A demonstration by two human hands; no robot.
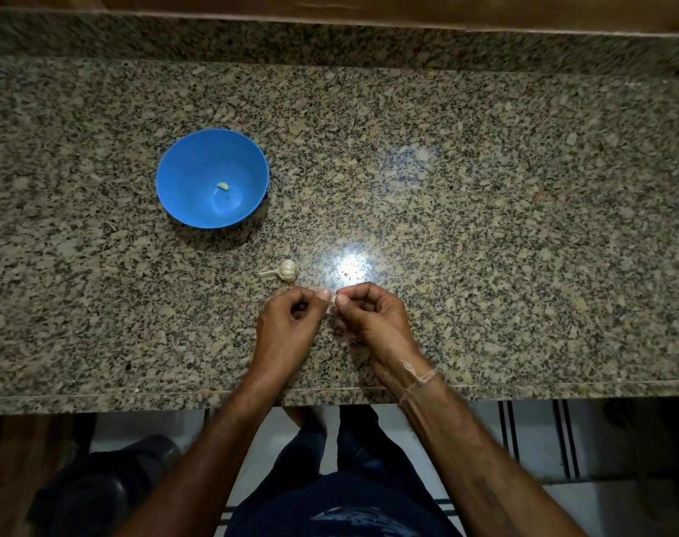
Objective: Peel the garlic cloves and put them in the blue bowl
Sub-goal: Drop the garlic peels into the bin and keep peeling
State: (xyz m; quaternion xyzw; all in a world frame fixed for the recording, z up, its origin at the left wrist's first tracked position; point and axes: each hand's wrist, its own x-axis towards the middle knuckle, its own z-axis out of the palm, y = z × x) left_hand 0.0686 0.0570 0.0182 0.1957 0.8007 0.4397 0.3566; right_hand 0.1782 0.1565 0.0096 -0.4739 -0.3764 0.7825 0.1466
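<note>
A blue bowl (183,180) stands on the granite counter at the left, with one peeled garlic clove (222,186) lying inside it. A garlic bulb (287,270) with its stem pointing left lies on the counter just beyond my hands. My left hand (291,323) and my right hand (369,315) meet fingertip to fingertip near the front edge. Between them they pinch a small pale garlic clove (333,301), mostly hidden by the thumbs. Bits of thin skin (330,335) lie on the counter under the hands.
The speckled granite counter (485,226) runs wide to the right and back to a raised granite ledge. Its front edge crosses just under my wrists. A bright light reflection shines beyond my right hand. Below the edge are a tiled floor and my legs.
</note>
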